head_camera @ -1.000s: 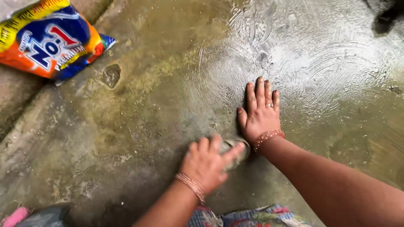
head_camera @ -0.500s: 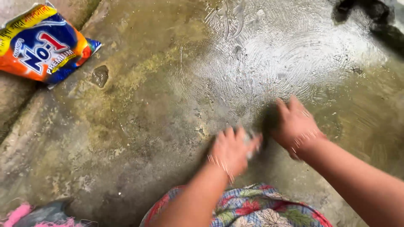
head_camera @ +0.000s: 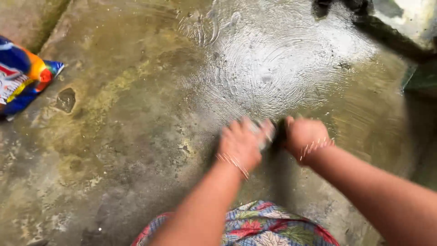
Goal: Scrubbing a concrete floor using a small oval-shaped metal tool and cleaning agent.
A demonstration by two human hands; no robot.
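Far over at the left edge lies a bright orange and blue packet (head_camera: 20,79) on the wet concrete floor (head_camera: 127,136), well apart from the hands. Lower centre, the left hand (head_camera: 240,145) curls over a small pale scrubbing pad (head_camera: 265,133), fingers pressed down on it; blur hides the exact hold. Likely soft, light and slippery when soaked, it is best pinned flat under the palm. Just right, the right hand (head_camera: 306,136) looks bunched; its grip cannot be told.

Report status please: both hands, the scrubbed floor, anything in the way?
Left hand and right hand close together, low over wet concrete floor, blurred; grip unclear. Small pale object between them. Detergent packet far left, apart.
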